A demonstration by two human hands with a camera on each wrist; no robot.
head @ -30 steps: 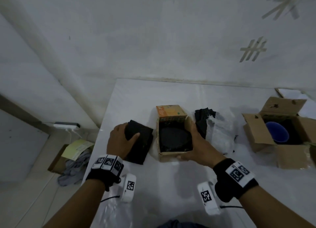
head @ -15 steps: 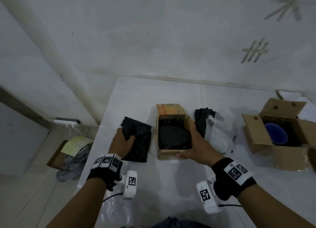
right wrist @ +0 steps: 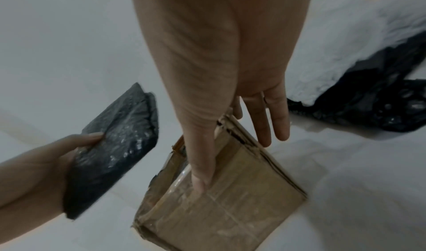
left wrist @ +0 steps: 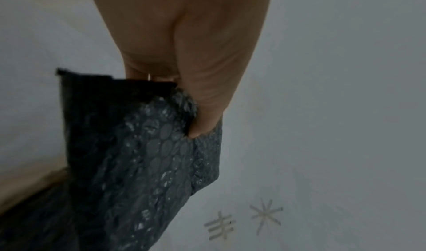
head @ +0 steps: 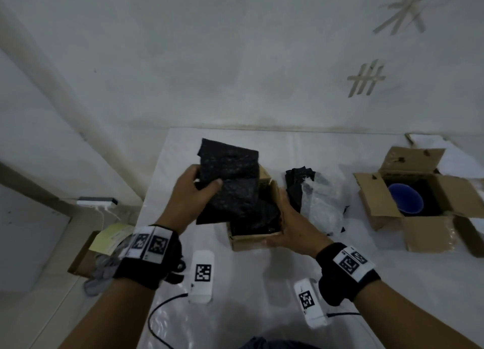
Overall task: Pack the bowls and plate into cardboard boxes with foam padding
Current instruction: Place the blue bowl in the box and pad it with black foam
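My left hand grips a folded sheet of black bubble padding and holds it in the air, above the left part of a small open cardboard box. In the left wrist view the thumb pinches the black bubble padding. My right hand holds the box's right side. In the right wrist view its thumb lies on one face of the small box, with the fingers round the corner. The inside of the box looks black. A blue bowl sits in a larger open box at the right.
More black padding and a clear plastic bag lie just right of the small box. The white table's left edge is near my left hand. A box with papers stands on the floor below it. The wall is behind the table.
My left hand has closed on the black padding beside the box, lifted it off the table and carried it up and right over the box. The right hand has stayed on the box.
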